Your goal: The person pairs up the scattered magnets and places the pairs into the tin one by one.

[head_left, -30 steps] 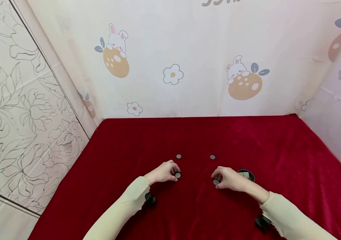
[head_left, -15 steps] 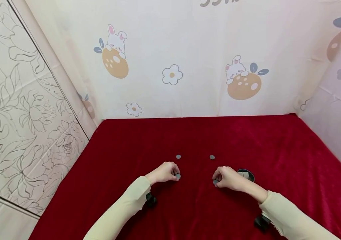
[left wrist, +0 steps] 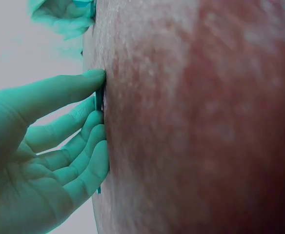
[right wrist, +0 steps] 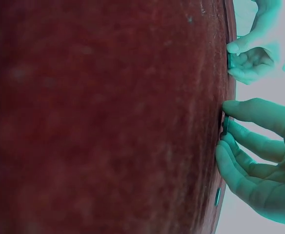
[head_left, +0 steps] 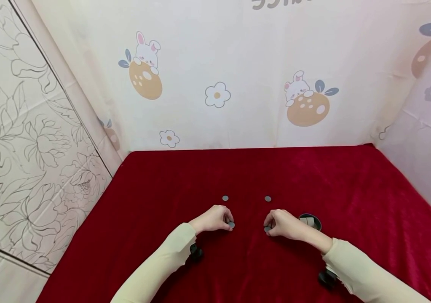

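My left hand (head_left: 215, 218) pinches a small flat grey disc (head_left: 231, 225) at its edges, low over the red cloth. In the left wrist view this disc (left wrist: 99, 99) shows edge-on between thumb and fingertips. Across from it my right hand (head_left: 284, 224) grips a similar disc (head_left: 267, 229), also right at the cloth. The right wrist view has that disc (right wrist: 225, 125) between thumb and fingers, with the left hand (right wrist: 252, 61) beyond. Farther back lie two more grey discs, one on the left (head_left: 225, 198) and one on the right (head_left: 268, 198).
A dark round bowl (head_left: 318, 224) with pale pieces (head_left: 308, 221) in it stands behind the right forearm, partly hidden by it. Red cloth (head_left: 185, 176) covers the table. A patterned curtain (head_left: 253, 63) hangs along the back edge, and panels flank both sides.
Both hands have moved closer together with their discs, the left hand toward the right and the right hand slightly leftward. The two far discs stay in place.
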The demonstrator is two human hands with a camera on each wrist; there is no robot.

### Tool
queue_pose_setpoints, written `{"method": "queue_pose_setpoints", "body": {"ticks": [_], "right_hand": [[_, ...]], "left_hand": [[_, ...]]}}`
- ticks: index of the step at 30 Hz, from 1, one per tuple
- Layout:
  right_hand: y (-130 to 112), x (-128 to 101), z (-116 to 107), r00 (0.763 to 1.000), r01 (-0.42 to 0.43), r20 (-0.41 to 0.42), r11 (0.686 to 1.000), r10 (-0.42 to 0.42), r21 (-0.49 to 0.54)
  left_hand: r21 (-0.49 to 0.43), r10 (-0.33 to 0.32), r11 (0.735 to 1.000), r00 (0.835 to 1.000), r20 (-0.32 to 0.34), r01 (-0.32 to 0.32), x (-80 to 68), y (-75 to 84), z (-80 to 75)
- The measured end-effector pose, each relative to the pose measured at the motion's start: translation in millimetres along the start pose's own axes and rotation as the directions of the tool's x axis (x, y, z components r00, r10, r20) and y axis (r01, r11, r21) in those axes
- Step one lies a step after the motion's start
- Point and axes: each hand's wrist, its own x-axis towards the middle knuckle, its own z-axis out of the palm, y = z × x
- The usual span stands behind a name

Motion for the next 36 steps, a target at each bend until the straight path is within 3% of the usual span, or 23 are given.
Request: {"method": "queue_pose_setpoints", "body": {"ticks": [36], "right_hand": [[-17.1, 23.8, 11.8, 0.998, 0.033, 0.053, 0.999, -0.033, 0.001]], "left_hand": [[0.087, 0.013, 0.996, 0.999, 0.038, -0.016, 20.1, 25.6, 19.2]]}}
